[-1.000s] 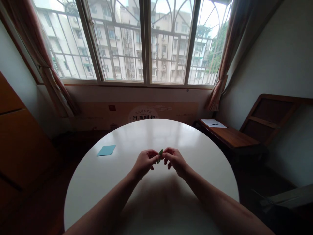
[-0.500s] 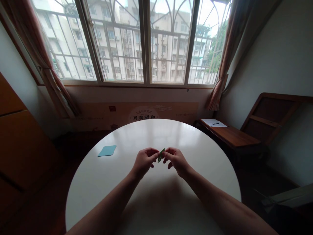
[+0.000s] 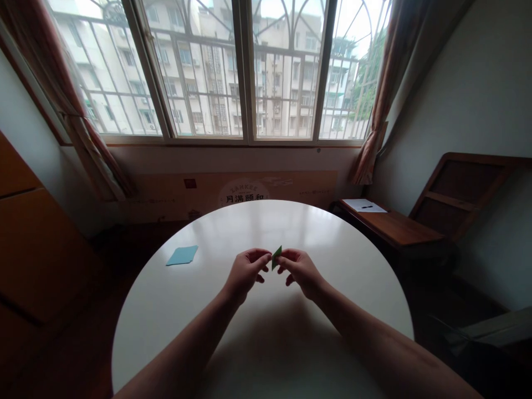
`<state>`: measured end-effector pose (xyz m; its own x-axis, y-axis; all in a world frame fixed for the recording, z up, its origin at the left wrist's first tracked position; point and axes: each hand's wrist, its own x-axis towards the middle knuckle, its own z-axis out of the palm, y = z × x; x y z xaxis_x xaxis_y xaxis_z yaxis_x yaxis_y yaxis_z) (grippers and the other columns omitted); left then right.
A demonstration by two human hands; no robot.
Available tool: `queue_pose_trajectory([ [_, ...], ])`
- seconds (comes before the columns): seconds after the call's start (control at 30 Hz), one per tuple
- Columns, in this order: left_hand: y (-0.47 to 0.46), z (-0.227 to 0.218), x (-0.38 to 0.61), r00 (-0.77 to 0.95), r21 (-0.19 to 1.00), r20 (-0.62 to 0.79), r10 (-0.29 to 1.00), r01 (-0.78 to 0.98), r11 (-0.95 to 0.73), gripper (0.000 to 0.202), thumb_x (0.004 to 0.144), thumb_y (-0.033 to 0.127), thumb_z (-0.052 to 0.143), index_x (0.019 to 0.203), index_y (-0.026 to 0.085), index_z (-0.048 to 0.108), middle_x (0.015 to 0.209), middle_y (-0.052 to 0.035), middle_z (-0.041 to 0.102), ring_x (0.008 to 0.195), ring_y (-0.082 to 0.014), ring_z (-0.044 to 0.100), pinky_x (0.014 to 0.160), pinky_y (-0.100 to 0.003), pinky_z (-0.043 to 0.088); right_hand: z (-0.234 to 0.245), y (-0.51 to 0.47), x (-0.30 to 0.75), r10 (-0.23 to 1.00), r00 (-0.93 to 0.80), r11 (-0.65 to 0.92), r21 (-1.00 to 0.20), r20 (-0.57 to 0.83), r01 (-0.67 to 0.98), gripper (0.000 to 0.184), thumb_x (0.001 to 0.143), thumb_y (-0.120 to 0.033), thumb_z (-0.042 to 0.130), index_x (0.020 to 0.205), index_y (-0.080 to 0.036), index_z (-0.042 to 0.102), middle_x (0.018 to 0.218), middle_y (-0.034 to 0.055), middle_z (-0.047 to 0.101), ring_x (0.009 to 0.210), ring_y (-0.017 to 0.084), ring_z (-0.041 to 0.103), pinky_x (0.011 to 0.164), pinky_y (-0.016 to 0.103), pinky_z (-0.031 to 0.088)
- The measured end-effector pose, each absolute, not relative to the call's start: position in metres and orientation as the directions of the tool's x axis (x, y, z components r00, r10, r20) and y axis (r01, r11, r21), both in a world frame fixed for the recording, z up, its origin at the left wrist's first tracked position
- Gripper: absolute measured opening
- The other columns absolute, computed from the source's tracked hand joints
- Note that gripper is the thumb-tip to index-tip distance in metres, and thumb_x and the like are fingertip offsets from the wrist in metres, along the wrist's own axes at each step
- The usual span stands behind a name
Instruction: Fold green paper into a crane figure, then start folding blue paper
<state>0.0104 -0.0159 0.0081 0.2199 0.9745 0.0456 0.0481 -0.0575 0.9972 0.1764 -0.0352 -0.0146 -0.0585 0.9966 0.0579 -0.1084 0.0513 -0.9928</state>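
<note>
A small piece of folded green paper (image 3: 275, 259) is held up over the round white table (image 3: 266, 343), between my two hands. My right hand (image 3: 304, 272) pinches its right side between thumb and index finger, the other fingers curled below. On the opposite side, the thumb and index finger of my left hand (image 3: 245, 272) close at the paper's left edge. My fingertips hide part of the folds. To the left on the table lies a stack of light blue square paper (image 3: 182, 255), apart from both hands.
A wooden chair or bench (image 3: 399, 226) stands beyond the table at the right, with white paper (image 3: 361, 205) and a dark pen (image 3: 367, 207) on its seat. Ahead is a barred window (image 3: 249, 83) with curtains. An orange-brown cabinet (image 3: 37, 249) stands at the left.
The green paper has turned slightly and now stands more upright, a little higher between my fingertips. My hands have barely moved, and the blue paper lies as before.
</note>
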Motion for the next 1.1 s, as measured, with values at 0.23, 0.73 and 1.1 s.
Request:
queue_pose_trajectory([
  [0.23,-0.016,0.011,0.008,0.269,1.0,-0.028,0.963,0.013,0.025,0.037,0.066,0.041,0.079,0.091,0.013,0.075,0.084,-0.0097,0.07,0.07,-0.0164,0.058,0.047,-0.02,0.041,-0.014,-0.035,0.176,0.995,-0.053,0.073,-0.989,0.08,-0.129,0.026,0.072,-0.038,0.073,0.085,-0.016,0.071,0.074,0.0046,0.066,0.069,0.018,0.06,0.039,0.018,0.041],
  [0.73,-0.014,0.017,0.004,0.426,0.994,-0.079,0.901,-0.04,0.106,0.039,0.067,0.048,0.083,0.084,0.014,0.073,0.07,-0.004,0.063,0.059,-0.011,0.053,0.047,-0.019,0.034,-0.007,-0.04,0.178,0.977,-0.107,0.162,-0.969,0.183,-0.186,0.027,0.071,-0.041,0.079,0.082,-0.016,0.074,0.07,0.0034,0.065,0.065,0.016,0.058,0.043,0.021,0.045],
  [1.1,-0.018,0.021,0.008,0.349,0.996,0.038,0.936,0.058,-0.062,0.036,0.065,0.044,0.083,0.081,0.012,0.077,0.064,-0.0047,0.065,0.058,-0.014,0.054,0.042,-0.02,0.039,-0.008,-0.04,0.179,0.978,-0.076,0.187,-0.976,0.196,-0.107,0.027,0.072,-0.042,0.079,0.076,-0.015,0.074,0.069,0.0044,0.069,0.06,0.015,0.059,0.042,0.021,0.043],
])
